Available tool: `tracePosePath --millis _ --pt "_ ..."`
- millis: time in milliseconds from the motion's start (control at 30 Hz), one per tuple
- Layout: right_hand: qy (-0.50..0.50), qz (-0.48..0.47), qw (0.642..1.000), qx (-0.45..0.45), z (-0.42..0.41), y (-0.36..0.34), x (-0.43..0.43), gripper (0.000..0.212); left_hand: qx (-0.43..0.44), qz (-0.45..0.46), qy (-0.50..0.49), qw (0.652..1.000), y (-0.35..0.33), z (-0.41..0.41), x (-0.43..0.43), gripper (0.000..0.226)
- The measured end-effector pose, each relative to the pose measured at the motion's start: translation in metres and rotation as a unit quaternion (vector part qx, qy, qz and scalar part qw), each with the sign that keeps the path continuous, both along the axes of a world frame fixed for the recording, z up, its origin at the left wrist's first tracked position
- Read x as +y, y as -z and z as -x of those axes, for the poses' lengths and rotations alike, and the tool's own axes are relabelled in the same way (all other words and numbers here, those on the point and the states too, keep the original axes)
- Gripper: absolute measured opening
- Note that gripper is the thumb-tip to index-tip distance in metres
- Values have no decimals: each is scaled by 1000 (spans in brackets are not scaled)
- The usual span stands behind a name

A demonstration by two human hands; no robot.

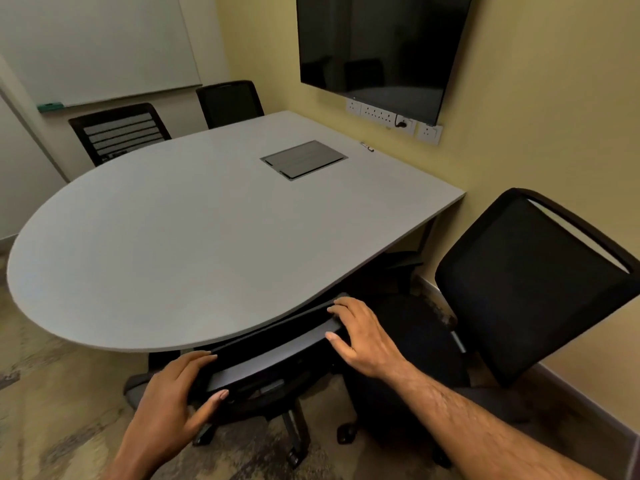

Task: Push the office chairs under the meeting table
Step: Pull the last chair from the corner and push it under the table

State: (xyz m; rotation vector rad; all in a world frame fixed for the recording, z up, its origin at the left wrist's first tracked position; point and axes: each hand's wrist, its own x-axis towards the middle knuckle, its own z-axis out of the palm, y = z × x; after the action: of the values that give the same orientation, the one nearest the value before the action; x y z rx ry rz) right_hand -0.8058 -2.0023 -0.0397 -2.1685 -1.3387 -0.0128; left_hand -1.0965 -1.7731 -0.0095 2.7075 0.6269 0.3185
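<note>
A grey meeting table point(194, 237) with a rounded near end fills the middle of the view. Right below its near edge is the backrest of a black office chair point(263, 362), its seat hidden under the tabletop. My left hand point(173, 403) grips the left end of that backrest's top, and my right hand point(360, 337) grips the right end. A second black mesh chair point(519, 289) stands to the right, angled away from the table with its seat out in the open. Two more black chairs point(121, 131) point(228, 102) stand at the far side, backs against the table edge.
A dark wall screen point(381, 43) and a strip of sockets point(391, 121) are on the yellow wall to the right. A whiteboard point(97, 46) hangs at the far left. A cable hatch point(304, 159) is set into the tabletop. Patterned carpet point(52, 393) covers the floor.
</note>
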Motion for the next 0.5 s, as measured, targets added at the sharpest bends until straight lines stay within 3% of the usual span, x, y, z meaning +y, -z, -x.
tracePosePath --millis 133,267,500 --pt "18 24 999 12 -31 7 -77 49 -104 -5 6 995 6 -32 -67 50" --pt "87 61 993 53 -68 30 -168 49 -141 7 45 989 14 -82 -137 39" --pt "243 93 958 118 -127 56 -299 42 -25 84 111 990 70 -150 -227 38"
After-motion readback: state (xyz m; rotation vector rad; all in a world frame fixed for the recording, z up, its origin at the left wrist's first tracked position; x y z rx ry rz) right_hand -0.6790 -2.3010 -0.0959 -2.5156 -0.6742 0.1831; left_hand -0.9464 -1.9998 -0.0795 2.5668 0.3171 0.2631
